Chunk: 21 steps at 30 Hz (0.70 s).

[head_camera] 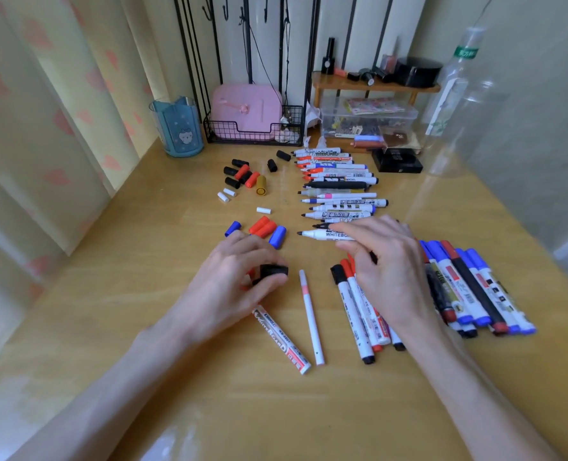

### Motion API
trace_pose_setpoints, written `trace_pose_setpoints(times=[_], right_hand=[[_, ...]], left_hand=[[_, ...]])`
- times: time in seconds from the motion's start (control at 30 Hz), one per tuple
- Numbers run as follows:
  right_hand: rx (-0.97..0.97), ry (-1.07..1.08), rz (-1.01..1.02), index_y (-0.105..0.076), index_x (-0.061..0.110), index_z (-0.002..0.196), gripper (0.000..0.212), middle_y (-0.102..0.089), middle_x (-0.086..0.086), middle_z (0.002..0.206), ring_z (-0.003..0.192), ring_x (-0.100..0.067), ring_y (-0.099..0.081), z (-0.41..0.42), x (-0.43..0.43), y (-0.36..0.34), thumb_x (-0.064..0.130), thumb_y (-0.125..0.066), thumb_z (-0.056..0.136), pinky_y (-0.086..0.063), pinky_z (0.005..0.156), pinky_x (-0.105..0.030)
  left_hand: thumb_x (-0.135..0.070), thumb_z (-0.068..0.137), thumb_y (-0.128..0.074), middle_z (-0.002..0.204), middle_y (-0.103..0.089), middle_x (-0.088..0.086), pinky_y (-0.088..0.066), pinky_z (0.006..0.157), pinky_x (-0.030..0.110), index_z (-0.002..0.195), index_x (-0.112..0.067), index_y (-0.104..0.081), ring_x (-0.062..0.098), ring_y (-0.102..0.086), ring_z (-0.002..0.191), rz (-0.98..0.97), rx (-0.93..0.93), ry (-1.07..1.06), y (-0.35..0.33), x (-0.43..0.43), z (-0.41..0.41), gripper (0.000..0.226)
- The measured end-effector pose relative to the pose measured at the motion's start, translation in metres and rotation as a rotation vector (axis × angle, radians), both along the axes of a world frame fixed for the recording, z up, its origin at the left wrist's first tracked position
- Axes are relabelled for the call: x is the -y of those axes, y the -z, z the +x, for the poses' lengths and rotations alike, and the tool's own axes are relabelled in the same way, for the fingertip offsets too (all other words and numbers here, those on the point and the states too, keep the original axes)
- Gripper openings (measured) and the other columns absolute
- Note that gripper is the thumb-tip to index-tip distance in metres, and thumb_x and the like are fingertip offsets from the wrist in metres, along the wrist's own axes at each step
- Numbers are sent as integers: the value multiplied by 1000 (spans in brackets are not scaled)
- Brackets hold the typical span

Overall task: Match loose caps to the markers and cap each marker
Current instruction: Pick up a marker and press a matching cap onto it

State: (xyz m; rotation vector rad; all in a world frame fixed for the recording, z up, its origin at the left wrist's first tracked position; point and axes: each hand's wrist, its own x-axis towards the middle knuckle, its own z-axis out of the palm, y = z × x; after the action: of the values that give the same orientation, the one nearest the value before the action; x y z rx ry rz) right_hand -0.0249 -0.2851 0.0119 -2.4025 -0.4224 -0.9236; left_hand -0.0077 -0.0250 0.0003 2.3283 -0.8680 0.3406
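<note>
A black cap (272, 271) is gripped in the curled fingers of the left hand (236, 274), low over the wooden table (109, 327). From beneath that hand a whiteboard marker (282, 341) with a red band runs toward the near edge; its upper end is hidden by the hand. Just beside it a thin white pen (310, 321) with a pink band is laid.

The right hand (385, 261) is stretched over the nearest of the uncapped markers (339, 191), which are set in a row side by side, tips to the left. Its forefinger and thumb are placed either side of a black-tipped marker (319, 233) – whether that marker is pinched or only touched cannot be told.

Loose caps are scattered left of the row: two red caps (262, 227) flanked by two blue caps (277, 236), small white caps (263, 210), a gold cap (261, 185), and a far cluster of black and red caps (241, 176). Capped markers (475, 287) are heaped at the right, with a few more (359, 314) partly covered by the right wrist.

At the back a blue cup (179, 128), a pink box (246, 108) in a wire basket and a clear bottle (455, 94) are seen
</note>
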Motion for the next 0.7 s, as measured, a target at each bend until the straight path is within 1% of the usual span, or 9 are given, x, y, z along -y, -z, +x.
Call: trace_pose_setpoints(times=[0.1,0.17,0.23,0.33,0.43,0.47,0.53,0.63,0.7], right_hand=[[-21,13,4,-79,15,114,31,-75,4,100,93,-19,-61,-1,-2,1,-2,-77,88,-42,85,-30],[-42,11,8,-79,15,115,30,-74,5,101,95,-18,-61,-1,-3,0,0,-76,89,-44,87,-32],[-68,7,11,-78,17,117,28,-73,6,101,95,-19,-60,-1,-5,1,4,-75,91,-47,89,-37],[-90,11,16,-77,18,118,26,-72,7,101,94,-17,-58,0,-4,2,10,-74,94,-47,89,-38],[-94,30,32,-76,19,120,25,-72,8,102,93,-16,-57,1,-4,3,14,-74,95,-47,90,-36],[-92,38,40,-76,20,121,26,-72,8,103,93,-15,-58,2,-4,3,16,-73,96,-46,90,-34],[-80,61,61,-75,19,122,26,-73,8,106,94,-16,-59,4,-4,2,18,-73,96,-43,90,-30],[-64,85,92,-75,18,121,25,-74,5,109,98,-18,-62,6,-4,0,20,-71,97,-43,91,-30],[-66,101,98,-75,18,121,25,-74,5,109,100,-19,-62,7,-3,0,20,-71,97,-44,91,-31]], left_hand=[[-47,93,-72,112,-61,-16,-48,92,44,108,-34,-76,14,-55,107,77,46,-17,6,-3,2,20],[-52,91,-69,118,-55,-14,-47,90,46,107,-35,-74,14,-53,109,88,38,-39,7,-4,1,24],[-54,89,-69,121,-52,-12,-46,91,44,108,-33,-72,13,-53,109,60,24,-53,6,0,1,28],[-43,93,-69,118,-55,-10,-48,97,40,108,-28,-74,14,-56,112,-21,-10,-112,1,5,12,21],[-29,98,-68,113,-60,-9,-51,90,36,109,-27,-74,12,-59,106,-32,-24,-207,-5,8,41,13],[-28,98,-67,113,-61,-8,-50,87,35,111,-27,-73,12,-59,104,-22,-23,-245,-7,9,53,14],[-25,98,-66,114,-64,-4,-51,87,36,117,-24,-72,14,-60,103,4,-27,-314,-11,15,79,19],[-23,99,-65,116,-69,4,-54,90,42,124,-18,-69,23,-63,105,10,-54,-403,-13,28,128,26],[-24,98,-64,121,-71,9,-53,93,43,130,-17,-67,31,-65,109,58,-63,-434,-11,40,162,33]])
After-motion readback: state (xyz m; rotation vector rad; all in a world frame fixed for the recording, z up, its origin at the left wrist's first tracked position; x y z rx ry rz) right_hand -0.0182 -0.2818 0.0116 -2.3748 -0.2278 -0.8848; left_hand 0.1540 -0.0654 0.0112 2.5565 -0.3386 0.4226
